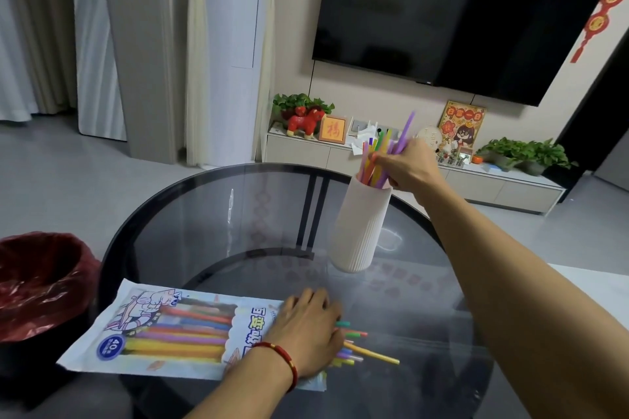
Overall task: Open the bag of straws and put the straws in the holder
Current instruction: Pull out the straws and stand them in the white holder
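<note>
So, only the head camera to go on. The round smoked-glass table (211, 214) has a dark rim that curves close to the bin on the left, and most of its middle is bare glass, so there's plenty of room between the bag and the vase.

The straw holder is a white ribbed vase (360, 224), tall and narrow, standing toward the far right of the table. The right hand (406, 168) is up at its mouth, fingers closed around a bunch of coloured straws (377, 160) whose lower ends are already inside the vase; one purple straw sticks up higher than the rest.

The bag of straws (170, 330) lies flat at the near left, overhanging the table edge a bit. It's glossy printed plastic with a clear window showing orange, yellow, purple and blue straws still inside. The left hand (308, 333) lies flat on the bag's open right end, fingers spread out, pressing down rather than gripping anything. A red bead bracelet (282, 355) sits on that wrist. A few loose straws (364, 347) poke out from under the fingers onto the glass.

Off the table's left edge, just beside the bag, is a bin with a crinkly dark red liner (37, 282). Further back is a low white TV cabinet (299, 151) with plants and a red toy horse, well apart from the table, with a big dark TV (459, 10) above.
</note>
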The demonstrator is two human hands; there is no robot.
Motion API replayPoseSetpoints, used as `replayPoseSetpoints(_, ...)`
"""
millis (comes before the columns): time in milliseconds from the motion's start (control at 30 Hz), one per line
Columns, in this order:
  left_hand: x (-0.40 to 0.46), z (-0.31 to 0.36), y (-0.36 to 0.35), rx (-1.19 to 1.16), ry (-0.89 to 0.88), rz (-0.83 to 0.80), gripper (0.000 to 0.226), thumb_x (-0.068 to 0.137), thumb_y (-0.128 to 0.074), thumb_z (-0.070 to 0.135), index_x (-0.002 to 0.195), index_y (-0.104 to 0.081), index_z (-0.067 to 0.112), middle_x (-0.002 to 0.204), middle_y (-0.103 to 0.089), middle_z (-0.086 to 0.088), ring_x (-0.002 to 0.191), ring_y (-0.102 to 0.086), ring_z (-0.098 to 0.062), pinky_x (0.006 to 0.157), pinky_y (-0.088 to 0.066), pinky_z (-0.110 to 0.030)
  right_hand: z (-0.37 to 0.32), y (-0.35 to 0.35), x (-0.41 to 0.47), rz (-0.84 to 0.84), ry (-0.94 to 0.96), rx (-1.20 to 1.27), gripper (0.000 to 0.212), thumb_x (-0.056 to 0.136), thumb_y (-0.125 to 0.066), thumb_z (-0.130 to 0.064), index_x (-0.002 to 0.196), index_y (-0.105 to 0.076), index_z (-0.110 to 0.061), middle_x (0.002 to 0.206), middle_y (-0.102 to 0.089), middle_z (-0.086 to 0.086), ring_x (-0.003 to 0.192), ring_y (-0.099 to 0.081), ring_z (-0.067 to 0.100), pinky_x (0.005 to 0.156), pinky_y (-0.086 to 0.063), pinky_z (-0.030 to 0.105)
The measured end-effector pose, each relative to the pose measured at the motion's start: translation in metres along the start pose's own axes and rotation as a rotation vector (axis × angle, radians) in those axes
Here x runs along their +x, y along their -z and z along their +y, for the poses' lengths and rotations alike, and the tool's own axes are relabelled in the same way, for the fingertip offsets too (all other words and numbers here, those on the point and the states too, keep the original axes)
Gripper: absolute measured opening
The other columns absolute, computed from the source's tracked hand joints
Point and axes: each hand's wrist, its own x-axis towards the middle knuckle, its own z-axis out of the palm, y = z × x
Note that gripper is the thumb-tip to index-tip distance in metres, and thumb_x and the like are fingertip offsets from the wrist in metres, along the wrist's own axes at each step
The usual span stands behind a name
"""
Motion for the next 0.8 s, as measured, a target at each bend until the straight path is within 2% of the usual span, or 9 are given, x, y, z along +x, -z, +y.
replayPoseSetpoints(67,0.000,0.000,0.000,-0.002,0.002,-0.006,0.033,0.098,-0.036,0.044,0.119,-0.051,0.024,0.124,-0.046,-0.002,0.115,-0.042,-0.022,0.104,-0.037,-0.044,-0.002,0.003,-0.001,0.010,0.032,-0.009,0.033,0.089,-0.075,-0.025,0.090,-0.076,0.008,0.069,-0.066,0.015,0.057,-0.057,0.022,0.062,-0.056,0.041)
replayPoseSetpoints(167,0.000,0.000,0.002,-0.005,0.005,-0.015,0.033,0.098,-0.037,0.043,0.120,-0.052,0.024,0.124,-0.046,-0.002,0.116,-0.042,-0.023,0.104,-0.036,-0.044,-0.009,0.008,-0.005,0.072,0.108,-0.006,0.037,0.089,-0.078,-0.031,0.097,-0.077,0.005,0.081,-0.074,0.018,0.066,-0.062,0.022,0.067,-0.057,0.042)
replayPoseSetpoints(233,0.000,0.001,0.002,-0.002,0.003,-0.006,0.033,0.097,-0.037,0.042,0.120,-0.052,0.023,0.124,-0.047,-0.002,0.117,-0.041,-0.024,0.104,-0.035,-0.044,-0.012,0.010,-0.009,0.183,0.187,-0.031,0.036,0.089,-0.076,-0.035,0.107,-0.077,-0.003,0.094,-0.076,0.013,0.082,-0.069,0.023,0.076,-0.061,0.043)
replayPoseSetpoints(300,0.000,0.000,0.002,-0.020,0.002,0.003,0.034,0.097,-0.038,0.043,0.121,-0.053,0.023,0.124,-0.048,-0.002,0.119,-0.041,-0.023,0.104,-0.035,-0.043,-0.012,0.010,-0.017,0.243,0.299,-0.125,0.038,0.099,-0.064,-0.037,0.123,-0.071,-0.009,0.114,-0.072,0.012,0.101,-0.065,0.021,0.084,-0.053,0.037)
replayPoseSetpoints(433,-0.001,-0.002,0.007,-0.072,-0.015,0.061,0.041,0.096,-0.041,0.048,0.127,-0.053,0.024,0.127,-0.048,0.000,0.123,-0.039,-0.021,0.107,-0.033,-0.038,0.001,0.005,-0.034,-0.033,0.476,-0.244,0.045,0.113,-0.036,-0.028,0.151,-0.050,-0.009,0.147,-0.059,0.021,0.132,-0.055,0.034,0.108,-0.042,0.045)
replayPoseSetpoints(567,-0.009,-0.009,0.019,-0.022,-0.048,0.092,0.062,0.086,-0.043,0.069,0.132,-0.048,0.028,0.129,-0.046,0.002,0.127,-0.037,-0.021,0.110,-0.030,-0.039,0.008,0.012,-0.046,0.015,0.463,-0.208,0.053,0.114,-0.034,-0.033,0.163,-0.030,-0.014,0.169,-0.034,0.012,0.156,-0.031,0.027,0.126,-0.025,0.046)
replayPoseSetpoints(633,-0.015,-0.015,0.023,0.041,-0.060,-0.017,0.088,0.072,-0.043,0.085,0.140,-0.039,0.030,0.139,-0.041,0.001,0.133,-0.031,-0.022,0.115,-0.023,-0.046,0.011,0.016,-0.057,0.070,0.468,-0.187,0.052,0.113,-0.037,-0.032,0.163,-0.032,-0.016,0.171,-0.031,0.009,0.157,-0.028,0.023,0.126,-0.023,0.043)
replayPoseSetpoints(700,-0.022,-0.021,0.026,0.098,-0.039,-0.200,0.115,0.060,-0.048,0.092,0.152,-0.017,0.030,0.155,-0.024,-0.003,0.145,-0.014,-0.025,0.118,-0.007,-0.061,0.015,0.019,-0.073,0.165,0.491,-0.138,0.045,0.112,-0.042,-0.025,0.155,-0.044,-0.013,0.163,-0.044,0.010,0.149,-0.040,0.021,0.121,-0.032,0.042)
replayPoseSetpoints(800,-0.027,-0.026,0.023,0.131,-0.017,-0.335,0.132,0.053,-0.058,0.086,0.153,0.013,0.036,0.161,-0.009,-0.006,0.151,-0.001,-0.029,0.115,0.006,-0.068,0.039,0.011,-0.109,0.281,0.452,-0.074,0.027,0.105,-0.049,-0.016,0.125,-0.065,-0.008,0.123,-0.070,0.013,0.109,-0.063,0.018,0.095,-0.054,0.040)
